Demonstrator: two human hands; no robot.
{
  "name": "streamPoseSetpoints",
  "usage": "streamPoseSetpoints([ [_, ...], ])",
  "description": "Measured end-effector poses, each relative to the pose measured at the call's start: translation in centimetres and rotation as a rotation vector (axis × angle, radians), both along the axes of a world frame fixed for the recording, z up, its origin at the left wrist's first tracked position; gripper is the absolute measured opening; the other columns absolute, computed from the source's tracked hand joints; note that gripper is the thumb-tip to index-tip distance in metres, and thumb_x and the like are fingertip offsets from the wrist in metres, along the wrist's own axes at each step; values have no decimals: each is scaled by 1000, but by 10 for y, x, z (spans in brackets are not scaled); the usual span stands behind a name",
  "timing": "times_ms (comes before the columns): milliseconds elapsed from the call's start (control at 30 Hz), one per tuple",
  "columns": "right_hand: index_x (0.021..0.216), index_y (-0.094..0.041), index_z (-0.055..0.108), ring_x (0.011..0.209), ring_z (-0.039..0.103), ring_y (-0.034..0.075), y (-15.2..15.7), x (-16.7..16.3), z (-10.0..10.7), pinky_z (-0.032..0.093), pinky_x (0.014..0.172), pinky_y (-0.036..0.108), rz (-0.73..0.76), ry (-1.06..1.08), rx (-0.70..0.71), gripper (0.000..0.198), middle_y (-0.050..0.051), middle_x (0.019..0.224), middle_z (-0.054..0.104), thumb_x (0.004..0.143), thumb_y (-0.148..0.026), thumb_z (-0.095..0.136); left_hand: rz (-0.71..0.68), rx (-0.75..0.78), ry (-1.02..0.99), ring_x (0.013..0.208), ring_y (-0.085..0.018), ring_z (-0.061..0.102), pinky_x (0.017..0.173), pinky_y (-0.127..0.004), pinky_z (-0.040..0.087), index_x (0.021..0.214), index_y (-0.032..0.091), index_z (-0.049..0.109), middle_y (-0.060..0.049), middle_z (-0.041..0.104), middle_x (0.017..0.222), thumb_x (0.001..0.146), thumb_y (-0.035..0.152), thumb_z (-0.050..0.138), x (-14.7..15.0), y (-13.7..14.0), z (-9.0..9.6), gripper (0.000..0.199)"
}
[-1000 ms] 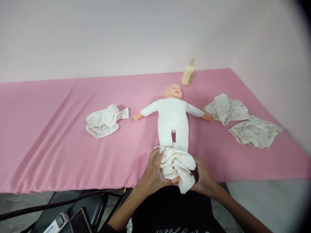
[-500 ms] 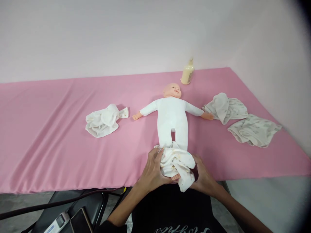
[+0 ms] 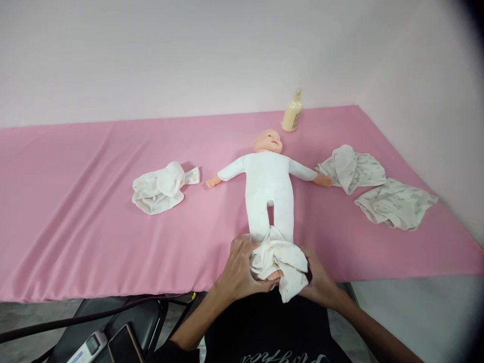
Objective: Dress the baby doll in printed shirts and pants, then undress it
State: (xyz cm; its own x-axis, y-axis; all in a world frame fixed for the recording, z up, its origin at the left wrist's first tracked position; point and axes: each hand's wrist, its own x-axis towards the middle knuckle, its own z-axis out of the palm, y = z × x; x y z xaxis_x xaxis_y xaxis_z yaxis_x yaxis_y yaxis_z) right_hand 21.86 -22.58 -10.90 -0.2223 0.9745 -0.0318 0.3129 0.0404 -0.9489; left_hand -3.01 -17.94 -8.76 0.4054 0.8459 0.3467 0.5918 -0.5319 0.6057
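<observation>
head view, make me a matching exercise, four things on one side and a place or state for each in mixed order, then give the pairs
Things
1. doll
2. pump bottle
3. cloth at the doll's feet
4. phone

Places and states
A. on the black seat
B. between the left hand and the right hand
C. on its back, arms spread wide
D. standing upright near the wall

Pairs
1-C, 2-D, 3-B, 4-A

White-bodied doll (image 3: 269,176) lies supine; printed garment (image 3: 279,252) bunched around its lower legs.
</observation>
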Motion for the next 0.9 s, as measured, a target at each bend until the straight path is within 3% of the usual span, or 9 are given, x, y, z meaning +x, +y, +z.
streamPoseSetpoints([
  [100, 130, -19, 54, 102, 68, 29, -3, 1, 2, 61, 83, 40, 0, -4, 60, 67, 13, 120, 67, 71, -32, 84, -12, 142, -41, 116, -28, 49, 93, -44, 54, 126, 17, 43, -14, 53, 118, 67, 47, 84, 1, -4, 1, 78],
  [200, 130, -20, 55, 101, 70, 27, -8, 2, 3, 61, 82, 38, -7, -29, 140, 60, 13, 118, 69, 76, -29, 80, -6, 146, -39, 106, -24, 56, 88, -41, 55, 124, 17, 46, -11, 58, 110, 72, 44, 82, 2, -11, 5, 69],
  [300, 128, -21, 57, 100, 70, 27, -14, 1, 6, 61, 81, 37, -21, -60, 166, 55, 12, 118, 69, 77, -27, 77, 98, 29, -10, 100, -23, 61, 85, -40, 57, 123, 19, 51, -9, 64, 107, 74, 47, 82, 5, -26, 6, 64],
  [400, 127, -20, 58, 99, 70, 27, -22, -5, 10, 61, 81, 37, -94, -91, 119, 52, 13, 117, 69, 78, -26, 75, 223, -97, -63, 105, -25, 64, 85, -41, 59, 129, 18, 52, -11, 66, 116, 75, 49, 81, 7, -44, 1, 68],
  [600, 123, -18, 60, 97, 70, 25, -37, -21, 17, 60, 81, 36, -237, -68, -36, 49, 11, 115, 70, 76, -23, 74, 303, -553, -247, 116, -25, 66, 98, -41, 58, 132, 20, 54, -10, 64, 130, 78, 47, 78, 13, -60, 5, 65],
  [800, 115, -16, 62, 88, 71, 23, -39, -36, 33, 59, 76, 33, -363, -63, -131, 42, 10, 107, 73, 75, -28, 72, 366, -669, -283, 105, -22, 70, 90, -37, 60, 128, 17, 53, -11, 69, 121, 79, 47, 75, 23, -60, 28, 62],
  [900, 110, -16, 63, 80, 71, 22, -41, -42, 34, 59, 69, 33, -411, -116, -88, 39, 9, 99, 74, 75, -31, 71, 364, -681, -239, 92, -19, 73, 81, -33, 61, 120, 17, 56, -8, 73, 108, 82, 45, 72, 26, -62, 32, 51],
])
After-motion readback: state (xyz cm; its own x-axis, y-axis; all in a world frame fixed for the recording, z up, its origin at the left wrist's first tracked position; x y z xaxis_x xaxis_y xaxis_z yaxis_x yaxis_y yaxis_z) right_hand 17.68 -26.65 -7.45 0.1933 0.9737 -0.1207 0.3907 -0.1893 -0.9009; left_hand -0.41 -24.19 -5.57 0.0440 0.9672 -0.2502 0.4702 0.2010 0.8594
